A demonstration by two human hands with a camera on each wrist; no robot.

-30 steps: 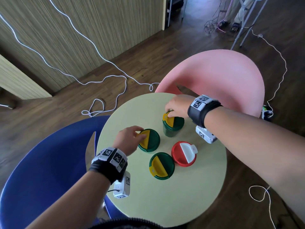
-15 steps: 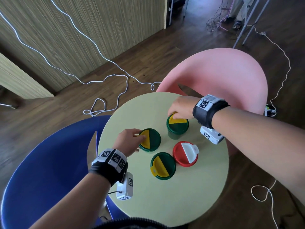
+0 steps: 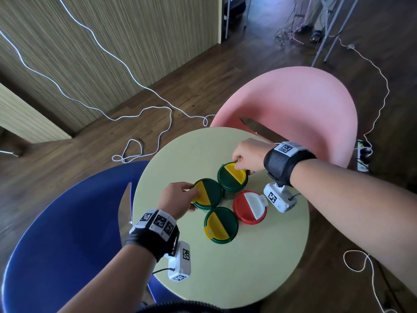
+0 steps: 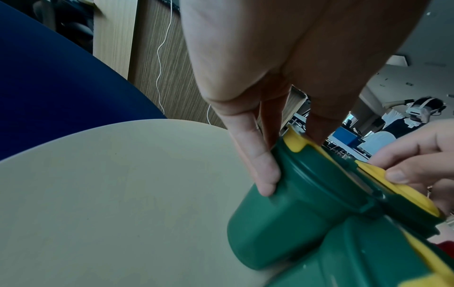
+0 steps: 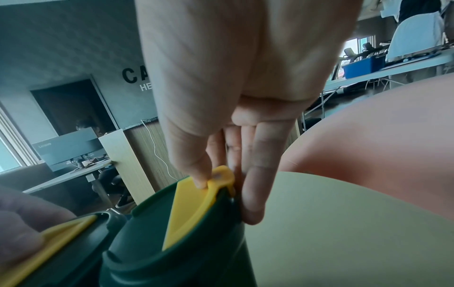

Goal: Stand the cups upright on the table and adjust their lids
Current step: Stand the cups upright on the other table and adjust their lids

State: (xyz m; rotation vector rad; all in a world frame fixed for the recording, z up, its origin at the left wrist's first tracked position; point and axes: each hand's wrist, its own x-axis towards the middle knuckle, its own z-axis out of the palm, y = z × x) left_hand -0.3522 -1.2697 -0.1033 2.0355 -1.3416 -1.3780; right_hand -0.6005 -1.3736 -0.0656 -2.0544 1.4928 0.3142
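Four lidded cups stand upright, close together, on the round pale table (image 3: 225,267). My left hand (image 3: 187,196) grips the left green cup (image 3: 212,195); its thumb (image 4: 263,174) lies on the cup's side and its fingers on the lid's yellow half. My right hand (image 3: 242,164) pinches the yellow flap (image 5: 218,178) at the far rim of the far green cup (image 3: 230,179). A third green cup with a yellow flap (image 3: 222,224) and a red cup with a white flap (image 3: 248,207) stand nearer, both untouched.
A blue chair (image 3: 56,233) stands at the table's left and a pink chair (image 3: 304,105) behind it. White cables (image 3: 140,152) lie on the wooden floor. A wood-panelled wall (image 3: 112,41) runs along the back left.
The far green cup's lid has turned clockwise under my right hand, its yellow half moving from the left to the far right. My left hand has stayed on the left cup.
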